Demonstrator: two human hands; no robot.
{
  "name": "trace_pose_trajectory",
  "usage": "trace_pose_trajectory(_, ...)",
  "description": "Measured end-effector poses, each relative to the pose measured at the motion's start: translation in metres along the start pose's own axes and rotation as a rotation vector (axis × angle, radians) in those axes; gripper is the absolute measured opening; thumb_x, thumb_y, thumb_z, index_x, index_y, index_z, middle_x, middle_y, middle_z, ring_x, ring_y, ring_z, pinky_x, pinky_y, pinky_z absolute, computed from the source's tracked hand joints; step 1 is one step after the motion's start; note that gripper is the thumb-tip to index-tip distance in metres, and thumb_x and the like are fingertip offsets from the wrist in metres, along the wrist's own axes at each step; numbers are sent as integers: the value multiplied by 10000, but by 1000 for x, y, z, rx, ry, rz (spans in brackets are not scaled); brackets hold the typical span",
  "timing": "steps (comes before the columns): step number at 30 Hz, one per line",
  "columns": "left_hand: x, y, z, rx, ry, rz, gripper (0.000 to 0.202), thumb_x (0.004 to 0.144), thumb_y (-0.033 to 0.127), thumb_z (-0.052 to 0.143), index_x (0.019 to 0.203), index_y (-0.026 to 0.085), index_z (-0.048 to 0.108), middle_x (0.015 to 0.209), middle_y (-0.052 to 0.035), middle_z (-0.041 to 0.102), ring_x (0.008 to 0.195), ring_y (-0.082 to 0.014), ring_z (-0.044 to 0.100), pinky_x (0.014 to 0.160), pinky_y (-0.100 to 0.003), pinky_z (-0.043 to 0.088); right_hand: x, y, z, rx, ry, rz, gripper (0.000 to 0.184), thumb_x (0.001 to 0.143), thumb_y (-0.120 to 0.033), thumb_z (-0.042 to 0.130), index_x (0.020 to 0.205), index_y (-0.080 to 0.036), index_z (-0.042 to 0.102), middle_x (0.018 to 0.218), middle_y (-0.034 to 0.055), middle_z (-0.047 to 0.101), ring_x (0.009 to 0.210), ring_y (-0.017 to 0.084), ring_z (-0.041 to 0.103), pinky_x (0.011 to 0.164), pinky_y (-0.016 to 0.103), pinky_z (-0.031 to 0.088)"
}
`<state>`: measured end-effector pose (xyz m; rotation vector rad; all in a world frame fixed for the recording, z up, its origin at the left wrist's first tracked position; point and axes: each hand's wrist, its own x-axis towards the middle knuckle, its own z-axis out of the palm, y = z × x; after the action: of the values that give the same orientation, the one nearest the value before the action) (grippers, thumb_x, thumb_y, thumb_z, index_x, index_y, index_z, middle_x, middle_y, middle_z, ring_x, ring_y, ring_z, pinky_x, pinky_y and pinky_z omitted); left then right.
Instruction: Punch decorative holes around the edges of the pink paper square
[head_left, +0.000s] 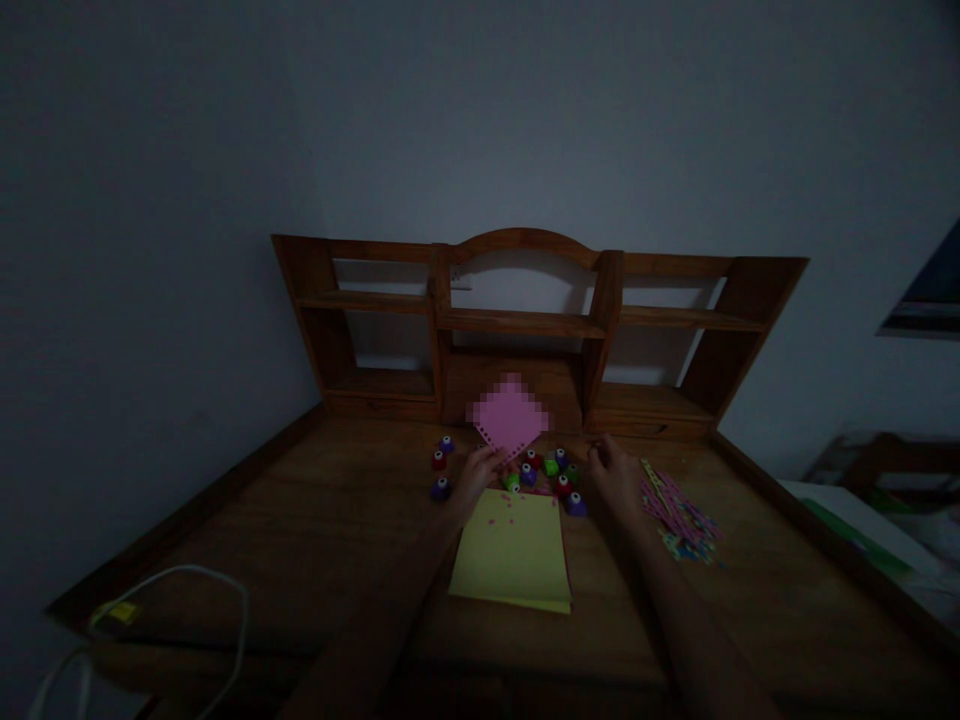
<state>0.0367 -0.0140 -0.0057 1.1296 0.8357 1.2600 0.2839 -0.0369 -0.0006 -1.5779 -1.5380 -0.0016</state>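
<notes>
My left hand [482, 476] grips the lower corner of a pink paper sheet [510, 428], holding it tilted above the table. A row of small holes runs along its lower edges; its upper part is pixelated. My right hand [611, 468] hovers to the right with curled fingers; whatever they pinch, if anything, is too dark to tell. Between the hands sit several small craft punches with white round buttons, among them a purple punch [576, 504], a red punch [562, 486] and a green punch [551, 467]. Nearer me lies a yellow paper stack [514, 550] with tiny pink scraps on it.
A pile of pink, yellow and blue paper strips [679, 515] lies right of my right arm. More punches [440, 488] stand left of my left hand. A wooden shelf unit [517, 322] rises at the back. A white cable [244, 610] loops at the front left.
</notes>
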Motion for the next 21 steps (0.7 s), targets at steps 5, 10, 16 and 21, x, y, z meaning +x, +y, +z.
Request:
trace_pose_trajectory(5,14,-11,-17,15,215,152,378,701,518,681,655,154,590,609,-15,603,515,-119,517,511,-233,406,-1,2,2,4,10,-7,316,878,-310,412,1038,-190,657,827,79,714,717,216,638,658,276,405)
trace_pose_trajectory(10,24,-23,-29,28,405,228,364,736,527,634,689,179,537,565,38,517,466,-96,454,472,-210,361,0,2,0,4,-1,6,309,865,-307,426,1024,-182,659,819,83,710,708,218,634,635,273,395)
trace_pose_trajectory(16,15,-22,-21,77,345,166,362,751,536,619,697,188,537,544,40,486,449,-104,426,443,-218,314,0,3,4,11,-23,70,323,858,-311,426,1018,-167,667,840,94,710,728,217,632,622,269,394)
trace_pose_trajectory(21,1,-9,-13,131,354,174,336,761,500,640,658,190,564,527,14,502,488,-136,466,466,-249,319,-3,5,8,23,-33,66,316,861,-311,430,1015,-164,664,846,89,708,749,220,638,627,269,400)
